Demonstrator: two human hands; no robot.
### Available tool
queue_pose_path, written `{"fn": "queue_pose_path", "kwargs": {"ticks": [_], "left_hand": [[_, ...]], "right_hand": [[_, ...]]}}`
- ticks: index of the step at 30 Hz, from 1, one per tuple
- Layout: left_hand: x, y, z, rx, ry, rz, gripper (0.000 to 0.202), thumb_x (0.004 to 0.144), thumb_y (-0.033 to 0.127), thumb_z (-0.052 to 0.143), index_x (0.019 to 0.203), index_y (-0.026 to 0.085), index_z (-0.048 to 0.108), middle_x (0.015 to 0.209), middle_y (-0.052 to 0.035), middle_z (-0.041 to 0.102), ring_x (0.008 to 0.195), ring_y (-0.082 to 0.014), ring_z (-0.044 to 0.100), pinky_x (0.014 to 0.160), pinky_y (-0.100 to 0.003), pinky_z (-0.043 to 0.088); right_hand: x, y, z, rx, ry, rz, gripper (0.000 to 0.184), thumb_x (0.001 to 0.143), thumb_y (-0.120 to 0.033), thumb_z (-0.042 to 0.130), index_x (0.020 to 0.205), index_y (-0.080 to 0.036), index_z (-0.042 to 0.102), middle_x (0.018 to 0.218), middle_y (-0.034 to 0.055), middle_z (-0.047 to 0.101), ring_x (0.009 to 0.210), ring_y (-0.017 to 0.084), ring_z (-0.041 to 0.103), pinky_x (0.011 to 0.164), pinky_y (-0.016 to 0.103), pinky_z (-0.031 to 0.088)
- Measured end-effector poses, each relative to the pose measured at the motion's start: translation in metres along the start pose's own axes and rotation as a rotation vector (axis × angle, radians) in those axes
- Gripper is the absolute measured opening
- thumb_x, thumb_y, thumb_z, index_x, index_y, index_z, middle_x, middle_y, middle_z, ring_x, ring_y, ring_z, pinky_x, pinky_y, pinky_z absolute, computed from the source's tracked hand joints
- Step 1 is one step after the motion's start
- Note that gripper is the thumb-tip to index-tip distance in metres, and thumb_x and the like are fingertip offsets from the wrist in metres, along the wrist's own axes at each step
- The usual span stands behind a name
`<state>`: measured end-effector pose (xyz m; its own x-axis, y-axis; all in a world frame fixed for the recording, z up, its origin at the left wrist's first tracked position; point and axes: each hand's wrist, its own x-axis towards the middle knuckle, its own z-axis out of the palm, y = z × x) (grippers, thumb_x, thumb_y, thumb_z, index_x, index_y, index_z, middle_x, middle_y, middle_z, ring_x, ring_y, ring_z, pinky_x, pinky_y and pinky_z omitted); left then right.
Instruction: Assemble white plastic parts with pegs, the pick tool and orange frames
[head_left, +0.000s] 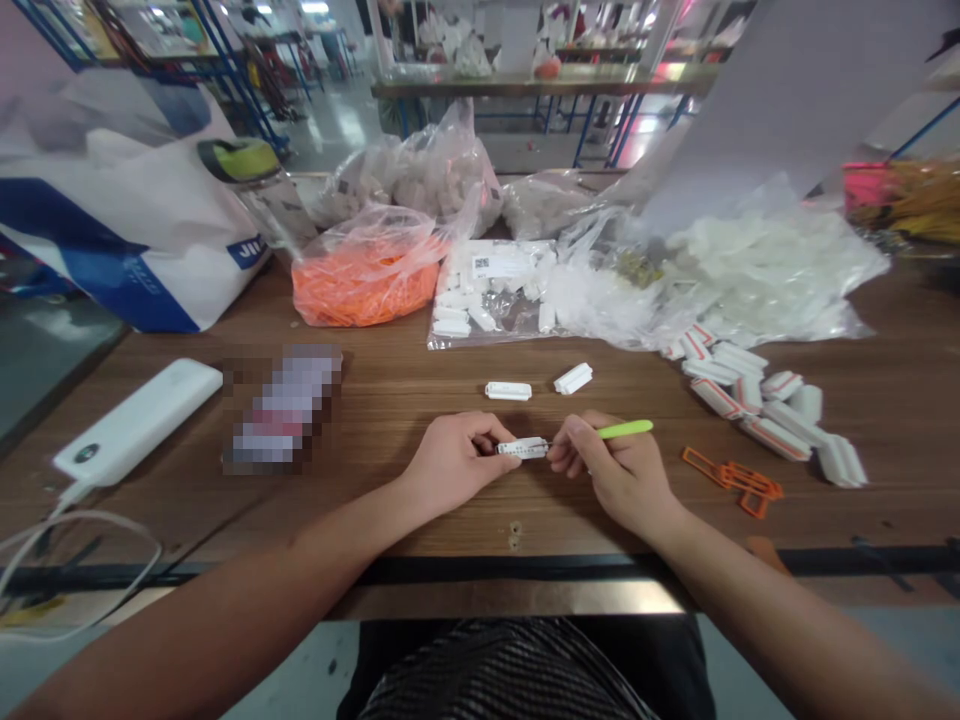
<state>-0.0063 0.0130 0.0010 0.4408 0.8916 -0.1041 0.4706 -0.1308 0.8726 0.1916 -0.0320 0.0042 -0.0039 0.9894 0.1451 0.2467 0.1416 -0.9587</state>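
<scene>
My left hand (456, 458) pinches one end of a small white plastic housing (525, 448) with a row of dark holes along it. A slim tool with a lime-green handle (626, 429) lies in my right hand (619, 468); its thin tip touches or nearly touches the housing's right end. Two similar pieces, a white housing (508, 391) and a tilted white housing (574, 378), rest on the table just beyond my hands. Right of my right hand lie several orange rectangular frames (742, 483), partly overlapping.
A pile of white housings (787, 410), some with orange strips, sits at right. Behind stand a bag of orange parts (367, 285), a bag of white parts (491, 290) and a bag of translucent pieces (772, 265). A power bank (139, 420), a blurred-out phone (285, 405) and a bottle (262, 190) are left.
</scene>
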Motion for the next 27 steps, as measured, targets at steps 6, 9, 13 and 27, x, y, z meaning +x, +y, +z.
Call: {"fn": "queue_pose_path", "kwargs": {"ticks": [6, 9, 13, 27], "left_hand": [[-0.001, -0.001, 0.000, 0.002, -0.008, 0.005, 0.011, 0.074, 0.028, 0.073, 0.081, 0.019, 0.072, 0.071, -0.0001, 0.067, 0.062, -0.0121, 0.056, 0.059, -0.025, 0.042], [-0.001, -0.001, 0.000, -0.002, -0.012, 0.005, 0.012, 0.074, 0.028, 0.073, 0.082, 0.019, 0.072, 0.074, -0.0007, 0.068, 0.064, -0.0125, 0.057, 0.061, -0.025, 0.043], [0.000, 0.000, 0.000, -0.006, -0.013, 0.002, 0.012, 0.073, 0.028, 0.073, 0.081, 0.018, 0.072, 0.072, 0.0000, 0.068, 0.062, -0.0119, 0.056, 0.060, -0.025, 0.043], [-0.001, 0.002, 0.001, 0.008, 0.013, 0.002, 0.009, 0.072, 0.027, 0.073, 0.077, 0.019, 0.071, 0.069, 0.0011, 0.066, 0.059, -0.0111, 0.054, 0.056, -0.023, 0.040]], "right_hand": [[0.002, 0.001, 0.000, 0.028, -0.001, 0.043, 0.041, 0.094, -0.043, 0.049, 0.067, -0.017, 0.063, 0.062, 0.0036, 0.066, 0.051, 0.011, 0.062, 0.046, 0.022, 0.050], [0.002, 0.000, 0.000, 0.071, 0.014, 0.056, 0.041, 0.093, -0.044, 0.050, 0.065, -0.016, 0.063, 0.060, 0.0037, 0.066, 0.048, 0.011, 0.060, 0.044, 0.022, 0.050], [0.003, 0.001, 0.000, 0.055, 0.020, 0.051, 0.041, 0.093, -0.044, 0.050, 0.066, -0.016, 0.063, 0.061, 0.0037, 0.065, 0.049, 0.010, 0.060, 0.045, 0.021, 0.049], [-0.002, -0.011, 0.001, -0.477, -0.137, -0.386, 0.032, 0.096, -0.025, 0.044, 0.067, -0.019, 0.057, 0.059, 0.0010, 0.058, 0.053, 0.012, 0.054, 0.054, 0.027, 0.043]]}}
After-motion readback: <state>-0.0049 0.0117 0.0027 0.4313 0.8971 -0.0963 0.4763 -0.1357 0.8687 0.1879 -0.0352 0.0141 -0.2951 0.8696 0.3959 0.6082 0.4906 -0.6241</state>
